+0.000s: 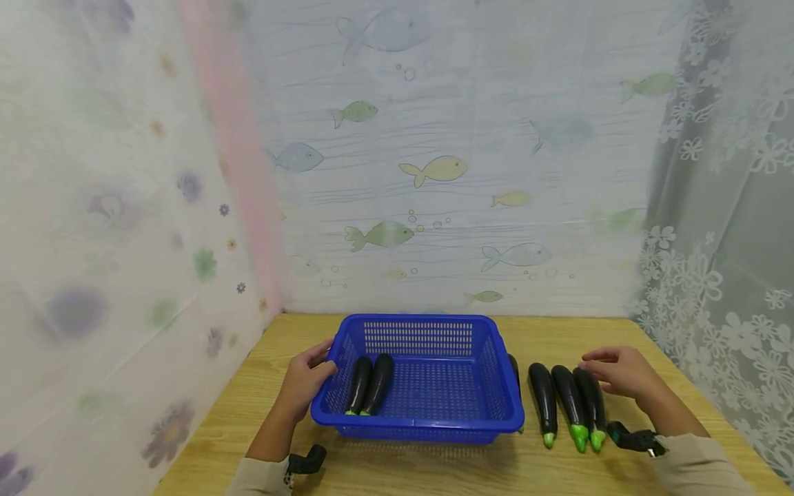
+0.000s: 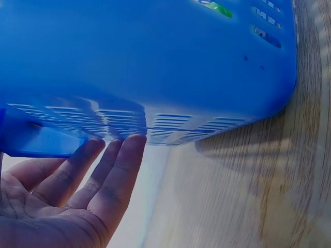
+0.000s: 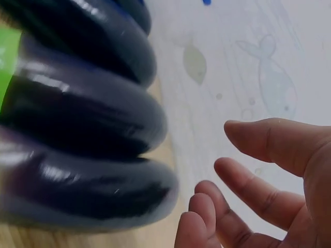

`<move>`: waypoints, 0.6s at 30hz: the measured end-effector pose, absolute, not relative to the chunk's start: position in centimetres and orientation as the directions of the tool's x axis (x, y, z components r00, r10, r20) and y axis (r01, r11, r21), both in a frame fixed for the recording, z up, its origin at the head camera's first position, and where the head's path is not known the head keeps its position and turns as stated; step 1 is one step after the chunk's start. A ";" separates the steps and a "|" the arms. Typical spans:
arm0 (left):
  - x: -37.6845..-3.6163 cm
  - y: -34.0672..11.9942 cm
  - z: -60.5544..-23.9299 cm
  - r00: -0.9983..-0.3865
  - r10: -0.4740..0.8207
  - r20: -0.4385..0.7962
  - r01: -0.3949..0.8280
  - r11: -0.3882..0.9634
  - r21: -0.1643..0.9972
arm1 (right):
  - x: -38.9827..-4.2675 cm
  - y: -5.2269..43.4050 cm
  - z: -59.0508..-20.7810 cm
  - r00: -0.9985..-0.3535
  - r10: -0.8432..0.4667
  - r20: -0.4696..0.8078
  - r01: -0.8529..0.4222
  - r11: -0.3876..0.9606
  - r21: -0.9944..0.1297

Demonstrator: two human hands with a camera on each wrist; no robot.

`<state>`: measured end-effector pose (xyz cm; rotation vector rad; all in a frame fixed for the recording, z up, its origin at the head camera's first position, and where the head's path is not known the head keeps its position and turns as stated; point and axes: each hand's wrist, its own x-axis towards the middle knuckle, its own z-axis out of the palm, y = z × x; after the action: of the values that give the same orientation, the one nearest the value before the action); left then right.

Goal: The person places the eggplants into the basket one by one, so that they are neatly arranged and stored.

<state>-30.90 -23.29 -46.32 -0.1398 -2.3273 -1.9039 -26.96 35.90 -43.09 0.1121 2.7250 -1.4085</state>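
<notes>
1. The left hand (image 1: 305, 381) lies against the left wall of the blue basket (image 1: 417, 432); its fingers (image 2: 111, 170) are straight and relaxed, touching the wall under the rim, grasping nothing.
2. The right hand (image 1: 620, 372) hovers just over the far end of the rightmost eggplant (image 1: 592, 406); its fingers (image 3: 248, 188) are loosely bent and released, holding nothing.
3. Three eggplants lie side by side on the desk (image 1: 446, 468) right of the basket, green stems toward the person; a fourth (image 1: 515, 375) is mostly hidden behind the basket's right wall.
4. Two eggplants (image 1: 369, 384) lie together inside the basket at its left side.
5. Fish-patterned and floral curtains (image 1: 434, 172) enclose the desk.
</notes>
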 end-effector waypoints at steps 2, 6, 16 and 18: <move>-30.9 -23.3 -46.3 -0.987 -0.012 0.162 0.156 0.196 0.968 | -27.0 36.2 -43.3 -0.993 0.038 -0.109 0.111 0.574 -0.811; -30.9 -23.4 -46.3 -0.986 -0.012 0.164 0.158 0.205 0.966 | -27.1 36.7 -43.9 -0.988 0.061 -0.141 0.151 0.560 -0.815; -30.9 -23.3 -46.3 -0.987 -0.013 0.160 0.154 0.212 0.965 | -27.3 37.8 -44.8 -0.972 0.078 -0.221 0.229 0.509 -0.830; -30.9 -23.3 -46.3 -0.987 -0.016 0.158 0.151 0.210 0.966 | -27.3 37.9 -45.2 -0.966 0.082 -0.246 0.255 0.479 -0.840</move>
<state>-30.87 -23.30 -46.34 -0.1314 -2.3370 -1.8902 -27.31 37.94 -45.16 0.2931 2.5496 -1.4918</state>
